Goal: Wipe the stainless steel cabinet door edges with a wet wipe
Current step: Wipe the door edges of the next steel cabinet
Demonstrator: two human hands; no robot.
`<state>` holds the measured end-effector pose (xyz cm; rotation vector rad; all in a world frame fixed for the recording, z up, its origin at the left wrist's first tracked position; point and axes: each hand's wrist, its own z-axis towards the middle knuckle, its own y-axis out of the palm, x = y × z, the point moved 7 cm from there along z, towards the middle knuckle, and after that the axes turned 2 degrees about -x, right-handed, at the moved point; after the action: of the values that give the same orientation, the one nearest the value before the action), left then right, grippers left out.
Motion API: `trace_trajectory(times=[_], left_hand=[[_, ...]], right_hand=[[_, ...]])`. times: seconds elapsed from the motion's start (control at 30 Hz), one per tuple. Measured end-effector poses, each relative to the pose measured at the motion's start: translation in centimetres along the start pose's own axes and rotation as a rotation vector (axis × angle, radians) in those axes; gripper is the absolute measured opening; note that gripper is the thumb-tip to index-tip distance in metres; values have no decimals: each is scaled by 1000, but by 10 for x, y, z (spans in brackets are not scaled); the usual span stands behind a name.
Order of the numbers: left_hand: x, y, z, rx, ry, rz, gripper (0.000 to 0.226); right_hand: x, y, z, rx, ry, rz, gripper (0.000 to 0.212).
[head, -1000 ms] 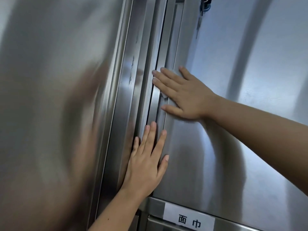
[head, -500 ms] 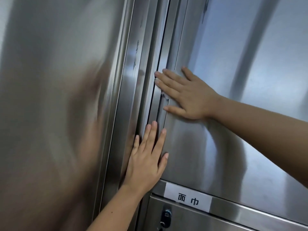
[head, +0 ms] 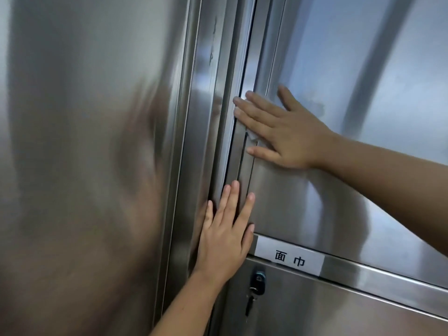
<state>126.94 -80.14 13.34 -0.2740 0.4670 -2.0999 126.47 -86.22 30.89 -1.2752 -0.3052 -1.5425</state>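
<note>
The wet wipe (head: 252,136) is a thin, limp, damp sheet, almost hidden under the right hand (head: 286,132), which presses it flat on the left edge of the cabinet door (head: 339,202); only a white corner shows. That grip is spread, fingers straight, pinching nothing, and the left hand (head: 225,236) lies equally flat lower on the same edge, holding nothing. On slick, rigid steel the soft wipe will likely bunch or slide out unless pinned under the fingertips.
</note>
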Motion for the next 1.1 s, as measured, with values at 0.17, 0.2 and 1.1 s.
trace_trajectory(times=[0.17, 0.2, 1.1], left_hand=[[1, 6, -17, -19, -14, -11, 56], [1, 8, -21, -29, -15, -8, 56], [-1, 20, -75, -158, -40, -52, 53]], right_hand=[[-29, 10, -14, 58, -11, -7, 73], [-40, 14, -20, 64, -36, -8, 71], [-66, 25, -28, 69, -49, -82, 65]])
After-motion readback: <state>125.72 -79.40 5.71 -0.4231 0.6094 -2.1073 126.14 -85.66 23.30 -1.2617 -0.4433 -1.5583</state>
